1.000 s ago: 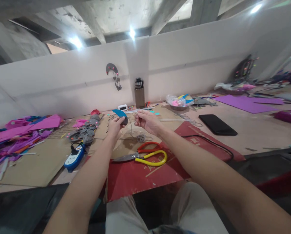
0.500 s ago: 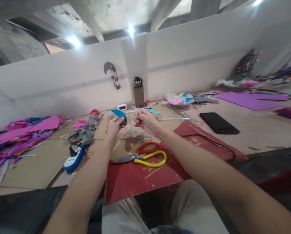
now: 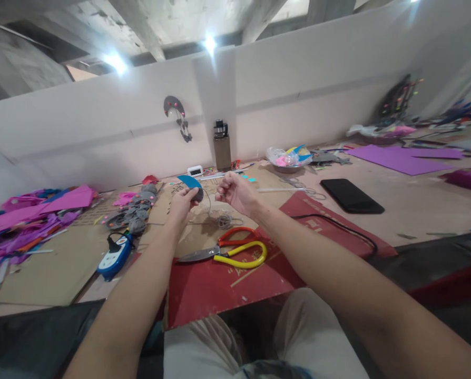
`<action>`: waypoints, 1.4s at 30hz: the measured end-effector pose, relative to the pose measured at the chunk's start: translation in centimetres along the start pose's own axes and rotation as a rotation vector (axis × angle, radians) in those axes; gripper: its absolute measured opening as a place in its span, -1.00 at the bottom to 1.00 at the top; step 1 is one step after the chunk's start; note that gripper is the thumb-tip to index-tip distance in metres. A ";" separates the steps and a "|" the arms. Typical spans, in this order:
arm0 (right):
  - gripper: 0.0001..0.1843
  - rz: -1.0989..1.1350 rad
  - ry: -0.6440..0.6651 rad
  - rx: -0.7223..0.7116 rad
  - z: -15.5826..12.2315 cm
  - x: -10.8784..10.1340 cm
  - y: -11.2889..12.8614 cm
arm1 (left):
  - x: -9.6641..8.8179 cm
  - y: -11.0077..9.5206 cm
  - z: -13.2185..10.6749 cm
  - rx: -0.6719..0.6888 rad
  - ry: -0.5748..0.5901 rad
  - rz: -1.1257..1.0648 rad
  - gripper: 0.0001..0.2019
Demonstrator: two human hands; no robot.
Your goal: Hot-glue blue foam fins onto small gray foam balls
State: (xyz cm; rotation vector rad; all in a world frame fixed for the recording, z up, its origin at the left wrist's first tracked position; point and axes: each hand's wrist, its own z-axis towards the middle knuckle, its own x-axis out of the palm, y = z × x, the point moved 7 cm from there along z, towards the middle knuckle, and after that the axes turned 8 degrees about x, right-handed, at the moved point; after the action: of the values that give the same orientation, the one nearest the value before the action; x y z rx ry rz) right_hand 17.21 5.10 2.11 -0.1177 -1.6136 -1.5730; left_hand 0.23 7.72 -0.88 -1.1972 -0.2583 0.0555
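Last second: next to no change. Your view has shifted slightly, but both hands keep their places beyond the scissors (image 3: 229, 254), near each other, not touching. Your left hand (image 3: 185, 202) stays clamped on the blue-and-grey piece (image 3: 188, 181), thumb over its dark end; one part or two, can't tell. The piece sits in the air, beyond the scissors and a little left of them. Your right hand (image 3: 235, 192) is beyond the scissors too, fingers curled, tips bunched; whether they pinch anything, can't tell, too small. I read the near-stillness as fine finger work in hand, the piece being held steady for it. Thin string (image 3: 208, 204) hangs slack just beside the piece, toward a loose grey bundle (image 3: 224, 221) just beyond the scissors.

Surface: scissors lie across a red printed sheet (image 3: 207, 295), blades to the left. Left of them, a blue-and-white power strip (image 3: 115, 256); farther left, a heap of pink and purple scraps (image 3: 46, 210). Beyond and left, grey pieces with pink dots (image 3: 135, 206). Right of the scissors, a black phone (image 3: 351, 196); farther right and beyond, a purple sheet (image 3: 397, 160).

Room: straight beyond the scissors, a dark bottle (image 3: 222, 152) before a white partition (image 3: 267, 79), a grey crescent ornament (image 3: 174, 106) hung on it. Concrete ceiling (image 3: 196, 21) above, bright lamps.
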 end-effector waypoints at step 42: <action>-0.75 -0.808 -0.256 -0.273 1.8 -2.0 -1.4 | 2.5 -0.5 -1.0 0.029 0.214 0.070 -0.77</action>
State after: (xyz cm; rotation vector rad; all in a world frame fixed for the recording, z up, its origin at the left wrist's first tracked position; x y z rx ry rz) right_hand 16.74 7.26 0.09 0.2289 -1.7361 -2.4775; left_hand 2.83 7.04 -0.39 -1.1731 -0.0272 -0.0081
